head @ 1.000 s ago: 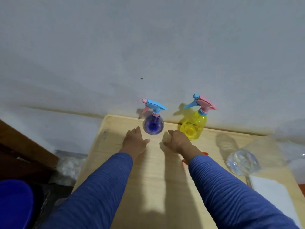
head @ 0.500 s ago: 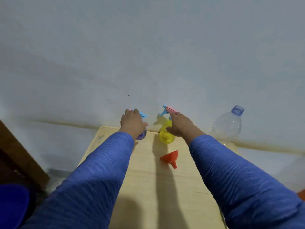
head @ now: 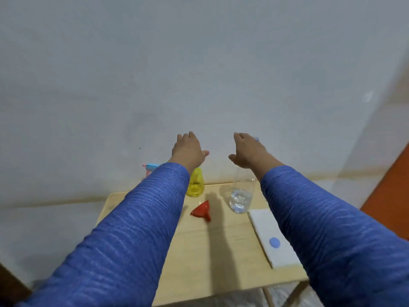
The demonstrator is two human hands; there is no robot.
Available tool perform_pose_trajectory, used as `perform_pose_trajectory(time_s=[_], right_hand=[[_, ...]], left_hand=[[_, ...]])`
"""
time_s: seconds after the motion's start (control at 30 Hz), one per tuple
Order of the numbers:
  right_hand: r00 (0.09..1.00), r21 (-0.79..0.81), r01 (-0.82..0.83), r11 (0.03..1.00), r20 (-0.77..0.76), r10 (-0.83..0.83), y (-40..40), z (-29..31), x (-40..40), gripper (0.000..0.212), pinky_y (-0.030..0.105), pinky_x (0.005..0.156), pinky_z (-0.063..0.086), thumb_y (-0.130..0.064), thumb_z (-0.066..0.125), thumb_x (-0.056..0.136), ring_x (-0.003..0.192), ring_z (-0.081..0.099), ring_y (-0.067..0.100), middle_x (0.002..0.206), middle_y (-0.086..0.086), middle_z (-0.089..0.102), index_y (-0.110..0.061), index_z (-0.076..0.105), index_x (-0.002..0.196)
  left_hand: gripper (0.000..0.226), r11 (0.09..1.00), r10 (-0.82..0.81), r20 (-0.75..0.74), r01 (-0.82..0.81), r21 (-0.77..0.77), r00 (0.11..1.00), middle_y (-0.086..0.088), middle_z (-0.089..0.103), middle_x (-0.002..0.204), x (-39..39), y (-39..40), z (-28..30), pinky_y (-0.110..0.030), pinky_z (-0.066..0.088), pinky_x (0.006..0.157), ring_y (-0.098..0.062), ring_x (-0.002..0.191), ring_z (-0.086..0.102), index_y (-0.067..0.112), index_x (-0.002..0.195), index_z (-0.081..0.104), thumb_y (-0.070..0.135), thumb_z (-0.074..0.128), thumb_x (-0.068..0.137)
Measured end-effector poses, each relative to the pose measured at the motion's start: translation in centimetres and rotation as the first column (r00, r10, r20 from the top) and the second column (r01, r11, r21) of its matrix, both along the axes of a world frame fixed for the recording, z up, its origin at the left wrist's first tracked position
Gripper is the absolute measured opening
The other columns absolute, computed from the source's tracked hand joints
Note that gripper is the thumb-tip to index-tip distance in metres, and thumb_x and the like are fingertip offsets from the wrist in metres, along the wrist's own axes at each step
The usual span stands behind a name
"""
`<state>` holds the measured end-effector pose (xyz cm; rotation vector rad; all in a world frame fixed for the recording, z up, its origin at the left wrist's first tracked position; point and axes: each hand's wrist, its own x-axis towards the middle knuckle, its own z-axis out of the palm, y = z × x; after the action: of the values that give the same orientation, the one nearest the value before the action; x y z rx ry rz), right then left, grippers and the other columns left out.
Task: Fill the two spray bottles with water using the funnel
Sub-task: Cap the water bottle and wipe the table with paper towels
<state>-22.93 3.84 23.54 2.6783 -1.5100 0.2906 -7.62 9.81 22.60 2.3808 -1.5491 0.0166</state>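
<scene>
Both the left hand [head: 188, 150] and right hand [head: 247, 151] are held spread and empty; below them, the red funnel [head: 202, 210] is left untouched; no filling is begun.

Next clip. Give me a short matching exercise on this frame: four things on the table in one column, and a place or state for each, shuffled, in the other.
Things
1. funnel
2. yellow spray bottle
3. clear water bottle
4. white pad

Descriptions
A. stands upright under the right hand
B. lies flat by the table's right edge
C. lies on its side mid-table
D. stands partly behind the left sleeve

Pairs: 1-C, 2-D, 3-A, 4-B
</scene>
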Motion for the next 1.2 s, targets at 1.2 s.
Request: perform_pose_trajectory(time_s=[1.2], right_hand=[[0.990,0.561,-0.109,0.821,0.136,0.039,-4.0,-25.2,-19.4,0.064,0.022,0.092,0.033,-0.032,0.071,0.080,0.118,0.048,0.021,0.127,0.006,0.050,-0.024,0.045,0.139]], left_hand=[[0.099,0.928,-0.160,-0.421,-0.010,-0.373,0.893,-0.006,0.003,0.160,-14.5,-7.7,-19.0,-0.026,0.010,0.116,-0.018,0.147,0.004,0.014,0.151,-0.002,0.034,0.068,0.084]])
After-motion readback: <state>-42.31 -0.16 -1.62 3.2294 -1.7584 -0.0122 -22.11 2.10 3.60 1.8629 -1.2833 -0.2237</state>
